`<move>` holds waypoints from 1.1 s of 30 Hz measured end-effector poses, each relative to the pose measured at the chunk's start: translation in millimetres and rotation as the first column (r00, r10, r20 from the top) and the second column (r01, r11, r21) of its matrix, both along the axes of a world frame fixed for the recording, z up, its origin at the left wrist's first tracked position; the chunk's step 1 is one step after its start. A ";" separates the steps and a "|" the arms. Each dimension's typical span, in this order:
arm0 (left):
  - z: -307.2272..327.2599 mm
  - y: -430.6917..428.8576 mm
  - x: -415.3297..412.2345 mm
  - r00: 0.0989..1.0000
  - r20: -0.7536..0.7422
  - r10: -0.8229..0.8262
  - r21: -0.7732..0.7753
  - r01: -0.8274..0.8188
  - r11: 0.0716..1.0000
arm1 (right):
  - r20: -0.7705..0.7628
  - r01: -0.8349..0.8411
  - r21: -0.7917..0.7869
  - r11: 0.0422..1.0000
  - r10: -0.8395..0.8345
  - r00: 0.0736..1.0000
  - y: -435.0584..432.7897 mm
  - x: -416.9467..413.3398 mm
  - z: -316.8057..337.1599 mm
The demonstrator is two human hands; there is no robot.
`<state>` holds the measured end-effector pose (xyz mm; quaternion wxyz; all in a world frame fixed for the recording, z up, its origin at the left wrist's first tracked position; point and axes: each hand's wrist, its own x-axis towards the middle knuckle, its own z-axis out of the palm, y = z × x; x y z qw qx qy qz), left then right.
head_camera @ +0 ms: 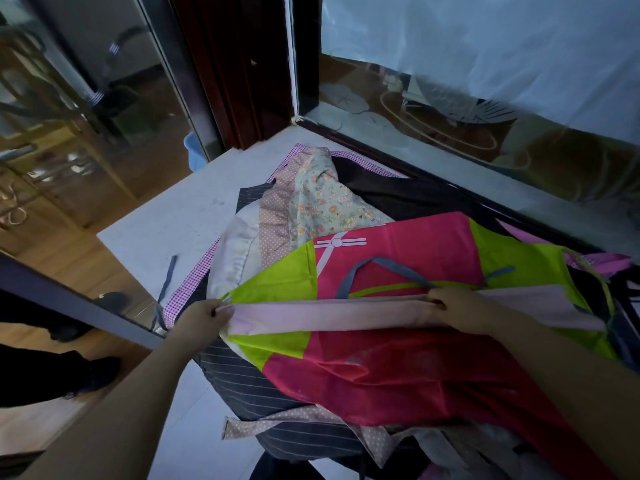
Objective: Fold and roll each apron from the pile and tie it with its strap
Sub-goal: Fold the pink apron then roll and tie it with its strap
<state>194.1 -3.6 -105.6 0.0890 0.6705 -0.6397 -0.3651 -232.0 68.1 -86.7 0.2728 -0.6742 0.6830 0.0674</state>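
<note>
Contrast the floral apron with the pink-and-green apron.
The floral apron is pale and flowered; the pink-and-green apron has plain blocks. The floral apron lies bunched; the pink-and-green apron lies spread under the pale strip held by left hand and right hand. Both share the pile.

Pale grey-white tabletop (162, 223) runs to the far corner. At that corner stands a dark reddish wooden post (242, 74). Left: reflective clear glass panel (90, 109), wood-plank floor (65, 271) visible through it, blue tub (193, 152) behind the glass. Right: glass pane (485, 64), frosted above, etched fish pattern below, set on a dark frame rail (398, 157). Light dim, bluish.
</note>
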 end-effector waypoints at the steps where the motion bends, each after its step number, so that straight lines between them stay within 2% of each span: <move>1: -2.6 -1.0 -3.0 0.998 0.060 0.016 -0.012 -0.016 1.000 | -0.045 -0.012 0.006 1.000 0.013 0.999 0.5 -4.7 0.5; 4: -4.7 -2.2 -12.7 0.949 0.309 0.069 -0.076 -0.048 0.996 | -0.153 -0.081 0.027 0.996 0.084 0.985 2.9 -3.8 3.6; 7: 0.2 -0.6 -18.6 0.865 0.485 0.129 -0.137 -0.070 0.988 | -0.156 -0.124 0.052 0.991 0.131 0.979 2.6 8.9 -0.3; 9: 4.8 3.4 -29.9 0.836 0.517 0.185 -0.299 -0.027 0.954 | -0.144 -0.115 0.077 0.990 0.125 0.982 2.7 13.9 -4.3; 10: 5.7 7.7 -40.6 0.852 0.497 0.162 -0.429 0.079 0.900 | -0.135 -0.106 0.095 0.990 0.119 0.984 2.4 14.9 -5.5; 11: 7.6 15.2 -55.8 0.875 0.480 0.068 -0.532 0.228 0.816 | -0.125 -0.094 0.112 0.989 0.108 0.986 1.8 14.9 -6.7; 12: 7.7 24.6 -74.7 0.868 0.487 -0.097 -0.582 0.405 0.706 | -0.109 -0.088 0.124 0.988 0.101 0.989 0.2 15.2 -7.2; 14: 0.2 47.0 -114.0 0.740 0.507 -0.441 -0.517 0.671 0.531 | -0.082 -0.104 0.127 0.986 0.115 0.990 -3.2 15.4 -7.3; 15: -5.7 55.9 -130.5 0.670 0.496 -0.552 -0.428 0.742 0.516 | -0.069 -0.107 0.132 0.985 0.117 0.991 -4.7 15.2 -7.1; 17: -20.0 64.9 -149.8 0.602 0.495 -0.626 -0.251 0.789 0.560 | -0.066 -0.086 0.134 0.987 0.095 0.993 -5.2 13.4 -9.0; 19: -33.3 64.8 -154.9 0.575 0.527 -0.626 -0.168 0.793 0.586 | -0.125 -0.051 0.050 0.997 0.056 0.991 0.3 4.9 -13.6; 22: -42.3 60.9 -153.9 0.576 0.506 -0.642 -0.098 0.778 0.620 | -0.296 -0.086 -0.245 0.966 0.010 0.955 18.9 -14.1 -22.7; 24: -38.2 59.9 -157.4 0.574 0.527 -0.627 -0.082 0.768 0.635 | -0.279 -0.064 -0.367 0.928 -0.044 0.959 31.7 -31.0 -31.4; 26: -42.4 61.2 -156.0 0.556 0.520 -0.648 -0.076 0.786 0.613 | -0.252 -0.001 -0.390 0.921 -0.106 0.962 37.5 -45.2 -39.2; 28: -42.2 61.9 -155.8 0.575 0.489 -0.656 -0.066 0.774 0.630 | -0.226 0.039 -0.384 0.923 -0.134 0.965 37.2 -56.9 -46.7; 29: -41.9 62.7 -155.5 0.590 0.499 -0.635 -0.093 0.765 0.638 | -0.198 0.069 -0.365 0.929 -0.150 0.969 36.8 -59.8 -47.1; 31: -43.5 64.2 -154.1 0.598 0.492 -0.633 -0.046 0.744 0.667 | -0.156 0.153 -0.288 0.945 -0.204 0.967 35.7 -65.4 -48.5; 33: -47.8 64.1 -153.0 0.613 0.484 -0.624 -0.026 0.723 0.690 | -0.176 0.188 -0.227 0.956 -0.230 0.957 32.6 -70.4 -51.4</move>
